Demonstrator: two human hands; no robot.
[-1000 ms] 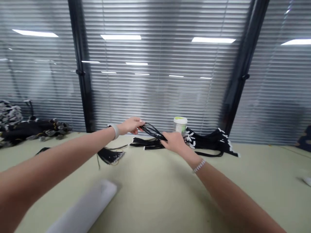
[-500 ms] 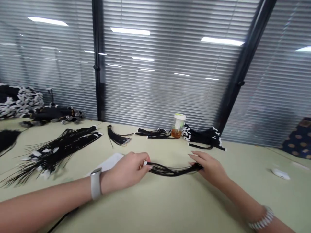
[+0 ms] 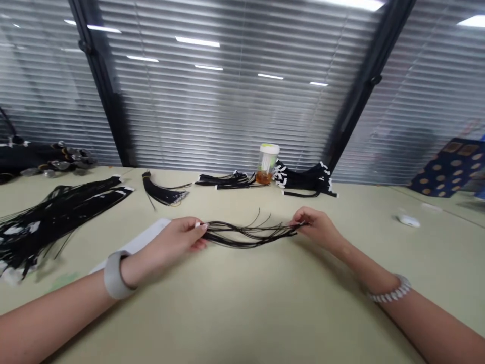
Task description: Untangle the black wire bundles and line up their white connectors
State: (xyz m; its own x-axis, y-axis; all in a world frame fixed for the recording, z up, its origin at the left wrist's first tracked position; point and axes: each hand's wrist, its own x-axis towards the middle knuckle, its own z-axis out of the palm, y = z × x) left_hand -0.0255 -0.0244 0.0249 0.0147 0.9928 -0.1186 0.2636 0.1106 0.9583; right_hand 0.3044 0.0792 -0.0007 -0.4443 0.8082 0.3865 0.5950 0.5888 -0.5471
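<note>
A loose bundle of thin black wires stretches across the pale green table just above its surface, curving and crossing in the middle. My left hand pinches its left end between thumb and fingers, with a white tip showing at the fingertips. My right hand pinches the other end. A white sheet lies under and beside my left hand. A large pile of black wires with white tags lies further left of that hand.
Beyond the hands stand a smaller wire bunch, a flat wire bundle, an orange-bottomed jar with a pale green lid and a tagged black wire heap. A small white object lies right. Window blinds run behind the table.
The wire bundle has come down from the raised position to just above the table. My hands have drawn apart, and the wires hang looser and more spread. The view has swung back and tilted down.
</note>
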